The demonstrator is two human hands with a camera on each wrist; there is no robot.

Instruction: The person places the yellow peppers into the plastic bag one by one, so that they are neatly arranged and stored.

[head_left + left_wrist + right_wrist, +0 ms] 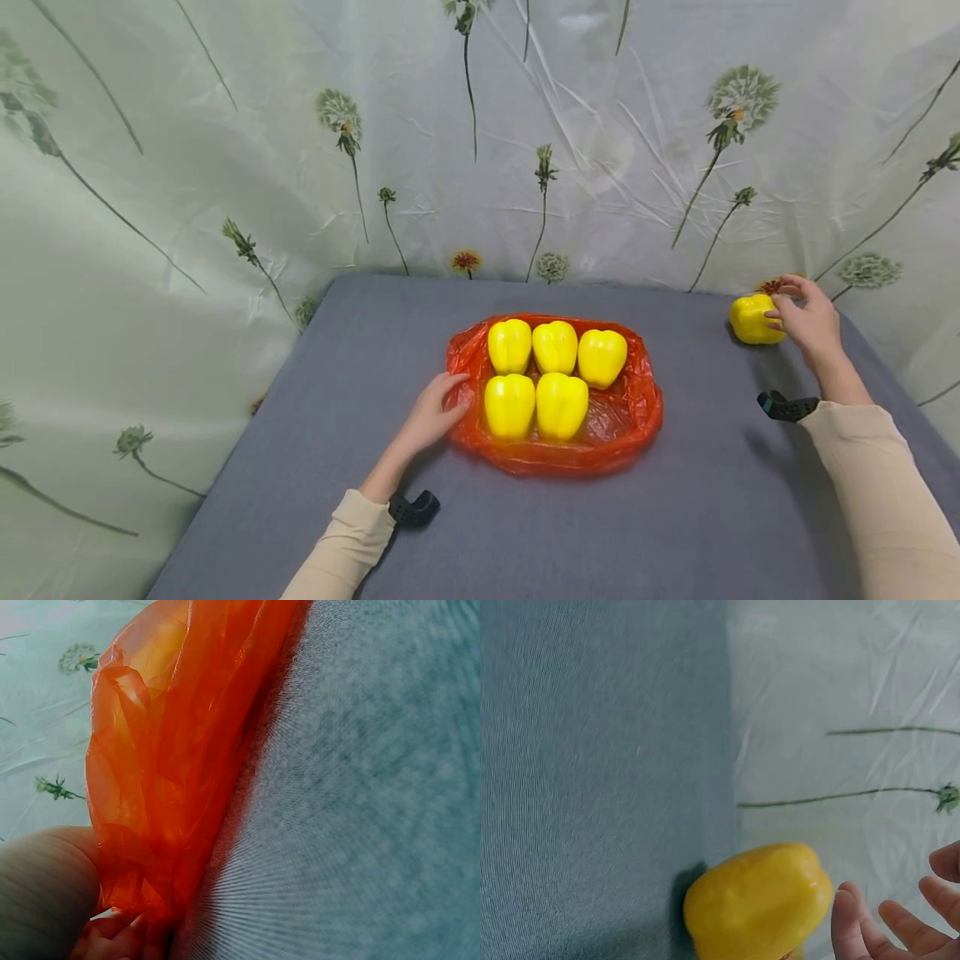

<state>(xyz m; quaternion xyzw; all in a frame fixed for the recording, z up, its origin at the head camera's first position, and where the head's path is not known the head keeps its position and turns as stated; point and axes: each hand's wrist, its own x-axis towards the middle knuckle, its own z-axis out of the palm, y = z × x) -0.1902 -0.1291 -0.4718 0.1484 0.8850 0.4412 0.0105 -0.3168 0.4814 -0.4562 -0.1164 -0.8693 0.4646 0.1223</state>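
Note:
A red plastic bag, its rim rolled open, sits on the table with several yellow bell peppers standing inside in two rows. At the bag's left side, my left hand pinches the plastic edge; in the left wrist view, red film runs between the thumb and the fingers. Another yellow bell pepper lies near the table's far right corner. Beside it is my right hand, its fingers spread and loosely bent. The right wrist view shows a small gap between the fingertips and that pepper.
A grey cloth-covered table carries everything. Behind it and to the left hangs a pale curtain printed with dandelions. Black bands are worn on both wrists. The front right part of the bag's inside shows bare red plastic.

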